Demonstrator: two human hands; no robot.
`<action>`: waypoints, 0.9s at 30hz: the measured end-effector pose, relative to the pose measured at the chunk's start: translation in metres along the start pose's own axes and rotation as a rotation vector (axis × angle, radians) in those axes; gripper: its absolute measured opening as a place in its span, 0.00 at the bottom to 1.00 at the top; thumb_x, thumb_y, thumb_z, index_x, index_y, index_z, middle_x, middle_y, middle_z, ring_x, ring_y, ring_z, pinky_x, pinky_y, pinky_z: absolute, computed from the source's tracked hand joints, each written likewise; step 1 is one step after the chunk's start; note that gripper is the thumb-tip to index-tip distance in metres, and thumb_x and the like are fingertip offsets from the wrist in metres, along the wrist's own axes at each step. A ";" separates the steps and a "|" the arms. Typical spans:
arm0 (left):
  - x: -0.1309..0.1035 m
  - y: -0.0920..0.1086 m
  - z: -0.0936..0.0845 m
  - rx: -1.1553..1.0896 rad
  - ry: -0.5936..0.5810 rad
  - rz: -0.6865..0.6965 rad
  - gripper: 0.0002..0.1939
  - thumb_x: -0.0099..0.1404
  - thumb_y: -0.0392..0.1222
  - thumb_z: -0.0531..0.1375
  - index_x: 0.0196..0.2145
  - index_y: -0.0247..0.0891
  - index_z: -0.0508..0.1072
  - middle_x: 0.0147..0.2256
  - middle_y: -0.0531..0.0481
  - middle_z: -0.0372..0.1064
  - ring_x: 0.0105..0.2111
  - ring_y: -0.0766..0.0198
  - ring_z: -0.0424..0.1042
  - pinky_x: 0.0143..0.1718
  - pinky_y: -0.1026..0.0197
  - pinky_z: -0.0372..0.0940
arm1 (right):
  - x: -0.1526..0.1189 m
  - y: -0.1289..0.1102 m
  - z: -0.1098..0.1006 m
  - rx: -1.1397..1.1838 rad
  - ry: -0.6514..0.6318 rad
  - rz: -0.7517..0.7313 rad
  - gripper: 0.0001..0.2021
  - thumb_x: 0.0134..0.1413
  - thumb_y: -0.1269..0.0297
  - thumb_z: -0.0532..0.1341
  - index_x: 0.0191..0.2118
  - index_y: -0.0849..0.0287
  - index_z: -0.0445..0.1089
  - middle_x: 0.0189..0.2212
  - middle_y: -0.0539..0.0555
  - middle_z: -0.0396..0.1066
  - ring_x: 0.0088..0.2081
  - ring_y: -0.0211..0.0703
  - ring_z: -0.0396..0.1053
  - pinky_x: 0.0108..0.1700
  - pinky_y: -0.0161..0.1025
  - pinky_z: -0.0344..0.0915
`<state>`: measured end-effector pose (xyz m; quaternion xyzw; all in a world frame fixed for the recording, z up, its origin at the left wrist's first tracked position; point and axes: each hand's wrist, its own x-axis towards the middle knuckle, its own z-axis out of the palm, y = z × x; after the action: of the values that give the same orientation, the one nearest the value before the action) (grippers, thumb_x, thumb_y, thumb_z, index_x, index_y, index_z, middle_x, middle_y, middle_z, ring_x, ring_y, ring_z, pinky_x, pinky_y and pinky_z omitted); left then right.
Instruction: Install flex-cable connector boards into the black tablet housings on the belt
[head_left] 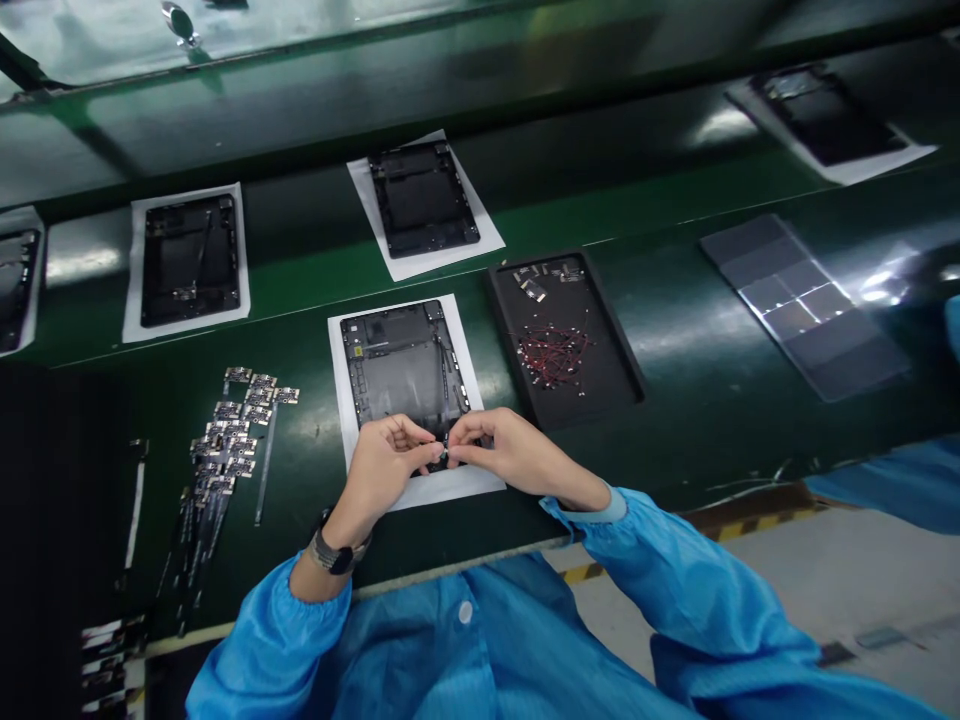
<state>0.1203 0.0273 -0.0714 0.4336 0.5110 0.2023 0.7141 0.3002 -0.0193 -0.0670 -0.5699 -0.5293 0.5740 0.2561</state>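
The green surface (675,440) runs across the scene in two long strips. On its near strip, right of center, sits a black tray (600,350); farther right lies a greyish see-through sheet (810,310). Along the far strip, four dark device shells (424,195) rest on white paper, spread from left to right. Near the middle, left of the tray, a black casing (397,370) lies open side up on its own white sheet (420,490). The left hand (382,460) and right hand (514,450) meet over its near edge, their fingers narrow and pinched on a small part (444,453), too tiny to make out. To the left is a cluster of little circuit boards (225,440) with ribbon strips. Inside the tray are red wires (555,355) and, beyond them, a few metallic pieces (532,287).
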 end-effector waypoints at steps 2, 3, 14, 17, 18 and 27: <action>-0.001 -0.001 0.001 -0.006 0.040 0.008 0.13 0.44 0.38 0.73 0.23 0.34 0.72 0.19 0.50 0.73 0.20 0.66 0.71 0.23 0.64 0.66 | 0.000 0.002 0.003 0.000 0.032 -0.009 0.04 0.56 0.68 0.61 0.30 0.58 0.72 0.28 0.51 0.79 0.33 0.43 0.77 0.39 0.38 0.67; -0.002 -0.001 0.002 -0.008 0.052 0.011 0.13 0.44 0.39 0.73 0.23 0.35 0.72 0.19 0.51 0.72 0.20 0.66 0.71 0.23 0.64 0.66 | 0.000 0.004 0.004 0.001 0.045 -0.012 0.04 0.56 0.68 0.61 0.30 0.58 0.72 0.28 0.51 0.79 0.33 0.43 0.77 0.39 0.38 0.67; -0.001 -0.001 0.002 -0.050 -0.049 -0.051 0.15 0.43 0.39 0.74 0.22 0.34 0.71 0.20 0.48 0.74 0.19 0.65 0.71 0.24 0.63 0.67 | -0.004 0.011 0.004 0.079 0.055 -0.042 0.05 0.54 0.65 0.64 0.28 0.58 0.73 0.30 0.52 0.77 0.34 0.42 0.75 0.40 0.38 0.69; -0.001 -0.002 0.004 -0.062 -0.030 -0.051 0.14 0.42 0.38 0.74 0.22 0.34 0.71 0.19 0.49 0.73 0.18 0.65 0.71 0.23 0.64 0.67 | -0.002 0.014 0.003 0.110 0.038 -0.035 0.06 0.53 0.64 0.64 0.28 0.58 0.72 0.30 0.52 0.77 0.35 0.43 0.75 0.40 0.37 0.69; 0.000 -0.003 0.005 -0.062 -0.026 -0.052 0.14 0.42 0.38 0.73 0.22 0.34 0.72 0.19 0.48 0.74 0.18 0.65 0.71 0.24 0.64 0.66 | -0.002 0.015 0.003 0.115 0.030 -0.037 0.06 0.53 0.63 0.64 0.28 0.58 0.73 0.30 0.52 0.77 0.35 0.43 0.75 0.40 0.37 0.69; -0.016 0.009 -0.018 0.421 0.080 0.139 0.05 0.55 0.40 0.66 0.25 0.37 0.77 0.26 0.47 0.76 0.25 0.60 0.71 0.30 0.59 0.65 | 0.004 -0.023 -0.042 -0.073 0.091 -0.146 0.12 0.57 0.57 0.63 0.40 0.59 0.77 0.37 0.55 0.79 0.38 0.46 0.75 0.39 0.39 0.69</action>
<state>0.0987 0.0275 -0.0571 0.5990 0.5388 0.1567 0.5713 0.3306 0.0048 -0.0387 -0.5642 -0.5780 0.5075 0.3001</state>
